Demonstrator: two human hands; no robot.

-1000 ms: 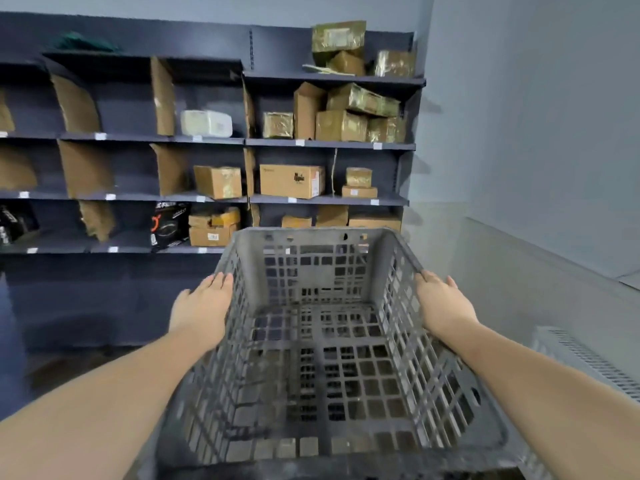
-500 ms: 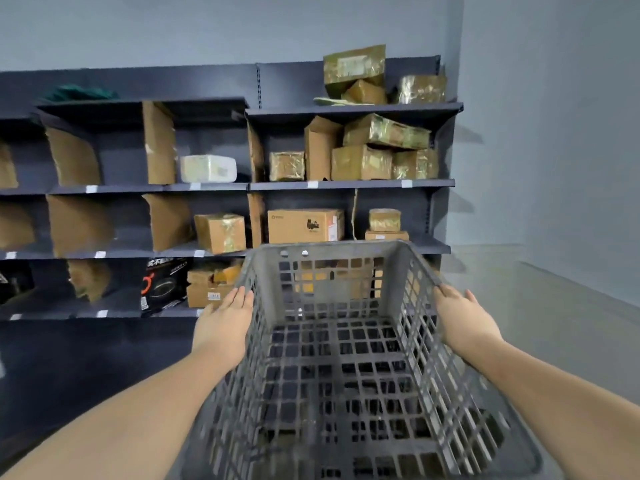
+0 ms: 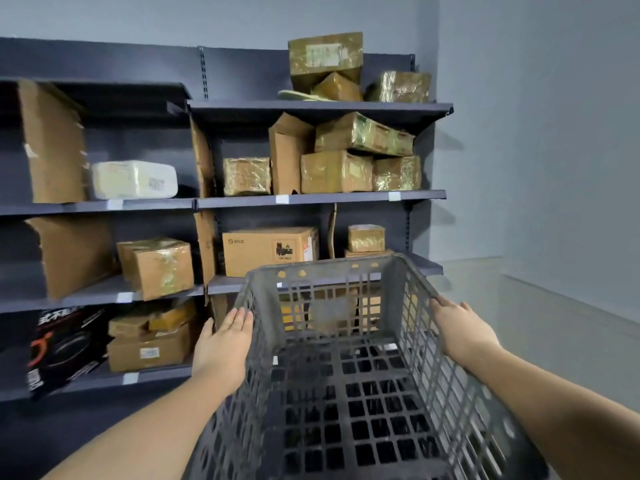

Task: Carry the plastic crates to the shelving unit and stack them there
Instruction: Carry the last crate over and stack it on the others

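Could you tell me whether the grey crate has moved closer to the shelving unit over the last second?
Yes. The crate has come nearer the shelving unit: the shelves and their boxes loom larger, and its far rim now overlaps the printed cardboard box.

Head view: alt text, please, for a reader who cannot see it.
Two bare hands, left hand and right hand, press flat against the sides of an empty grey plastic crate, carried before a dark shelving unit stocked with cardboard boxes.

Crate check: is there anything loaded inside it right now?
No, the grey crate is empty, its slotted floor showing bare between the left hand and right hand pressed on its sides.
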